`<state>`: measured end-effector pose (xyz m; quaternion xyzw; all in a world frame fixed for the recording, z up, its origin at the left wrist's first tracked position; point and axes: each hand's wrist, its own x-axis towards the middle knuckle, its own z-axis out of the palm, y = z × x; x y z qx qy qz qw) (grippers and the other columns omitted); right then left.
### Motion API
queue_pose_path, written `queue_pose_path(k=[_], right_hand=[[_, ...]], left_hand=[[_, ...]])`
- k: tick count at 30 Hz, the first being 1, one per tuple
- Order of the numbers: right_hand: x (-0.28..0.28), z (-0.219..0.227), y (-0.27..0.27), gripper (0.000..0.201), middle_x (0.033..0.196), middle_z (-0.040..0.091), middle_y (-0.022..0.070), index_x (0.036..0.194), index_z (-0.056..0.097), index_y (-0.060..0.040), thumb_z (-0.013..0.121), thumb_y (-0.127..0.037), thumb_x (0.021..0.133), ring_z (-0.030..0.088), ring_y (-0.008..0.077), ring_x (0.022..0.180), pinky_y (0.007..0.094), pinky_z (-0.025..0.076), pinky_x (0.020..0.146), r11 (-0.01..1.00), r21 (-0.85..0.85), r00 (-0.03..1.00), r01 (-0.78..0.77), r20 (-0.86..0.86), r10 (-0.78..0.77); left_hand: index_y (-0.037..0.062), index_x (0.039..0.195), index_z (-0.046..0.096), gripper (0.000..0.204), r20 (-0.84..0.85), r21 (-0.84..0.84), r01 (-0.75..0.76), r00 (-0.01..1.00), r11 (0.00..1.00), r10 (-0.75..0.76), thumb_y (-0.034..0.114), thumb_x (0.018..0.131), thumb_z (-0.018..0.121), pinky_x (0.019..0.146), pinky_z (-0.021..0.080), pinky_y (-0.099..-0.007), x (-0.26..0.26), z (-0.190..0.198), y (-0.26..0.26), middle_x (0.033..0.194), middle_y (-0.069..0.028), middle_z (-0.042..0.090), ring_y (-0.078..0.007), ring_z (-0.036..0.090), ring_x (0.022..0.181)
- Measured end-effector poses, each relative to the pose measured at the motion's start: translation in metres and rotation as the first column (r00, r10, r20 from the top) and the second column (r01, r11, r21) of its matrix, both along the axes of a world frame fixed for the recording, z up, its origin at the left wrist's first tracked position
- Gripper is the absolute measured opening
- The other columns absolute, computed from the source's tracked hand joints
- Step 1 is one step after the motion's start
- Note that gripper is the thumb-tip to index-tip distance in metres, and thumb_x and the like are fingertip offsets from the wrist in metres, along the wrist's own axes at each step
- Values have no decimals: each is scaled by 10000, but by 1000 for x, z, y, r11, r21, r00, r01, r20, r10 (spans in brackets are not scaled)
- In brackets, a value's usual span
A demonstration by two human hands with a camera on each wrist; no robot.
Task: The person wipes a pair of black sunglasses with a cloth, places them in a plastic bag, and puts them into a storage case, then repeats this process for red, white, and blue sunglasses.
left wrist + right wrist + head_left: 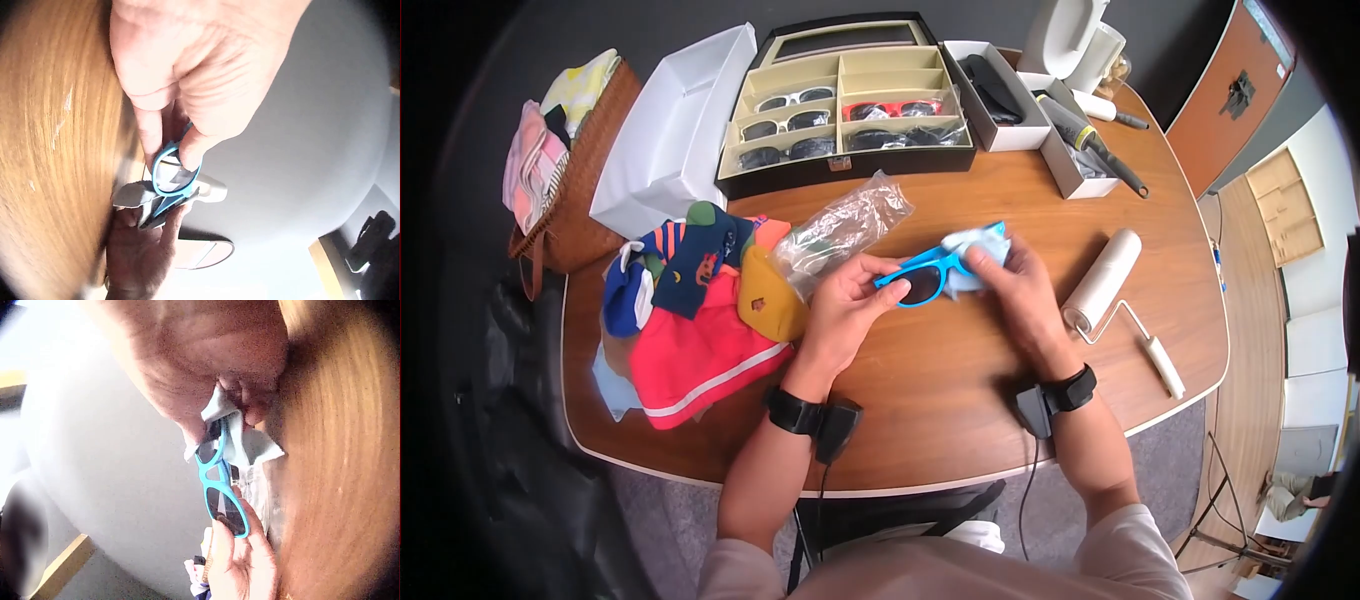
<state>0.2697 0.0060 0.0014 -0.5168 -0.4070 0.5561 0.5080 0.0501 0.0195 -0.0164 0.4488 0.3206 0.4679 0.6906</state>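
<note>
Blue-framed sunglasses (924, 283) with dark lenses are held above the table between both hands. My left hand (846, 310) pinches them at one lens end, thumb on the lens side. A light blue cloth (974, 245) is wrapped over the other lens, and my right hand (1025, 293) pinches cloth and lens together between thumb and fingers. In the right wrist view the cloth (255, 445) hangs out past the frame (214, 476). The left wrist view shows the near lens (175, 174) uncovered, with the thumb at its rim.
A display case (740, 180) with several sunglasses stands at the back, beside white boxes (662, 130). Crumpled clear plastic (845, 230) and a pile of clothes (700, 350) lie left. A lint roller (1105, 275) lies right; a wicker basket (590, 190) stands far left.
</note>
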Motion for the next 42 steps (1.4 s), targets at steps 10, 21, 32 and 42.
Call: queue_pose_path(k=[10, 21, 32, 42], right_hand=[[10, -15, 10, 505, 1032, 639, 87, 1308, 485, 7, 712, -146, 885, 605, 141, 907, 274, 496, 806, 899, 321, 900, 297, 221, -376], [-6, 25, -16, 667, 1478, 323, 194, 1347, 539, -111, 592, 91, 713, 339, 378, 1361, 443, 302, 1114, 787, 552, 777, -276, 610, -156], [6, 7, -6, 247, 824, 596, 11, 1093, 669, -21, 730, -120, 875, 550, 91, 729, 216, 441, 595, 843, 532, 860, -73, 463, -217], [12, 15, -3, 268, 746, 656, 60, 1036, 632, 42, 646, -213, 952, 609, 83, 617, 216, 472, 519, 833, 267, 853, 485, 65, -518]], left_hand=[[4, 1093, 582, 207, 45, -98, -89, 995, 991, 94, 57, 912, 668, 831, 535, -280, -5, -6, 3, 1061, -82, 665, -126, 642, 950], [-36, 1235, 514, 289, 154, -210, 43, 988, 977, -10, 118, 992, 542, 843, 583, -310, -7, 5, 3, 1139, -158, 640, -250, 679, 1004], [-24, 1142, 517, 338, -37, -191, -134, 991, 972, 130, 284, 1005, 540, 612, 578, -326, -11, 9, 0, 947, -197, 658, -269, 689, 672], [-77, 1273, 475, 739, -556, 829, 250, 280, 500, 783, 300, 737, 818, 1029, 396, -467, 17, 50, 28, 1213, -221, 546, -405, 480, 1215]])
